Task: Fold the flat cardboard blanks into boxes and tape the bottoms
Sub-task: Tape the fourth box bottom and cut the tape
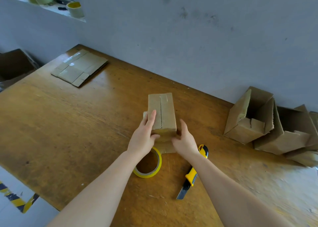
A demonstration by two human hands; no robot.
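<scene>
Centrally on the wooden table (72,123), a small brown cardboard box (166,113) stands with its closed end turned up, just beyond the tape roll and between both hands. Its two upper flaps are folded down and meet in a dark seam that runs lengthwise down the middle of the top face; no tape is visible over that seam. At the lower end, loose flaps splay out onto the table on the near side and at the left. The left hand (146,137) holds the near left corner, with fingers lying straight and together along the left flap and the thumb pressed against the near face. The right hand (185,139) clasps the near right corner, thumb raised along the right side and fingers curled in against the near face. A yellow tape roll (155,168) lies flat just near of the box, partly under the left wrist. A yellow and black utility knife (190,176) lies to its right with the blade extended. Flat cardboard blanks (79,67) sit in a stack at the far left of the table. Folded open boxes (249,123) lie tipped together at the right by the grey wall (189,37).
</scene>
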